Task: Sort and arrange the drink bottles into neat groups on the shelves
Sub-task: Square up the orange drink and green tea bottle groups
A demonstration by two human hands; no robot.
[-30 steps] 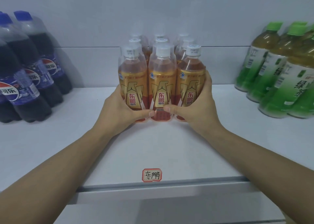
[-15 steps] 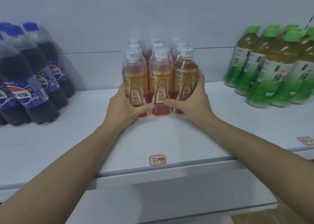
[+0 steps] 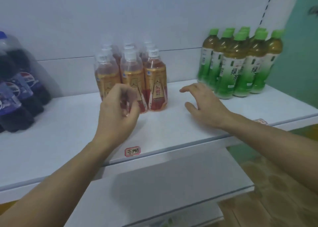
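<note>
Several orange energy-drink bottles [image 3: 155, 82] with gold labels and white caps stand in a tight block mid-shelf. My left hand [image 3: 118, 108] hovers just in front of the block's left bottles, fingers loosely curled, holding nothing. My right hand [image 3: 204, 106] is spread above the white shelf [image 3: 68, 132], between the orange block and a group of green tea bottles [image 3: 239, 66], fingers apart and empty. Dark cola bottles [image 3: 20, 92] with blue labels stand at the shelf's left end.
A red-bordered handwritten tag [image 3: 132, 151] sticks to the shelf's front edge below the orange block; another tag [image 3: 260, 121] shows at the right edge. A lower shelf [image 3: 172, 201] juts out beneath. A green wall and wooden floor lie to the right.
Both hands have let go of the orange bottle block and drawn back. My right hand has swung right toward the green tea bottles. The view has shifted right and down.
</note>
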